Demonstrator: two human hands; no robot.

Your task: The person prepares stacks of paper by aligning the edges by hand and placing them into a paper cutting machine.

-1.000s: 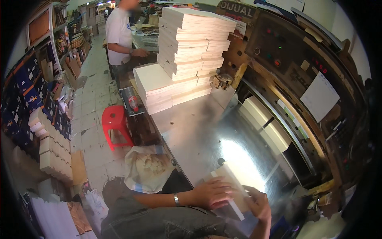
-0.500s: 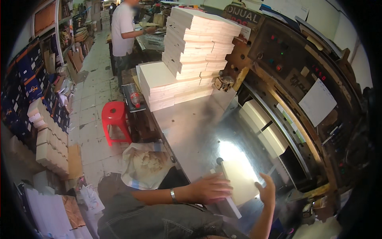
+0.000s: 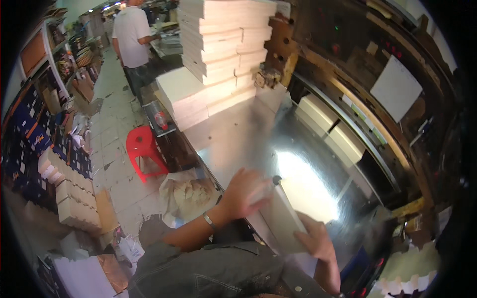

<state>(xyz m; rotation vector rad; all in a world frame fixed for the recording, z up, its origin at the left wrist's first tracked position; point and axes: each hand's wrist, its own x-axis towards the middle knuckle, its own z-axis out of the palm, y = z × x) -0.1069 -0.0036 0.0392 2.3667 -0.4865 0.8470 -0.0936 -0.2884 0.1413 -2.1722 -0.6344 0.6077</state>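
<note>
Near my body, a block of cut paper stands tilted at the front of the metal table, its pale long side showing. My right hand grips its right edge, fingers bent over the side. Beside the block's upper left edge is my left hand, smeared by motion; its fingers are outstretched, the thumb is apart and nothing shows in it. A metal bracelet circles my left wrist. The shiny metal tabletop carries a strong glare just beyond the block.
Tall stacks of cut paper stand at the table's far left. A paper-cutting machine with a slot and control panel rises on the right; paper blocks lie in the slot. Left are a red stool, a sack and a person.
My left hand has come off the paper block and moved up and left. The block has turned onto its edge, and my right hand has closed on its side. The view has shifted.
</note>
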